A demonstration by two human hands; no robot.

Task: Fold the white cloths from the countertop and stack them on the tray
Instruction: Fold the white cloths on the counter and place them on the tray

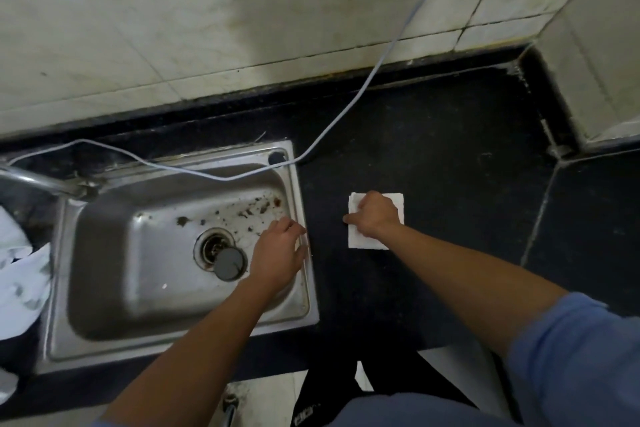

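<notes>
Right forearm enters from lower right, blue sleeve pushed up above the elbow.

Right hand: knuckles up, resting on the folded white cloth. Fingers are curled down over the cloth's far-left part and one digit points left past its left edge. Cannot tell whether the fingers pinch a layer or only press; the hand covers the contact.

The cloth is a small flat rectangle on the black countertop, just right of the stainless steel sink, apart from its rim.

Left hand: palm down over the sink's right rim, fingers relaxed and slightly spread, holding nothing.

Basin: dark round stopper lying beside the drain opening, brown debris on the floor behind it.

A white cable runs down the tiled wall and across the sink's back rim. Metal tap at far left, crumpled white fabric below it at the frame edge.
</notes>
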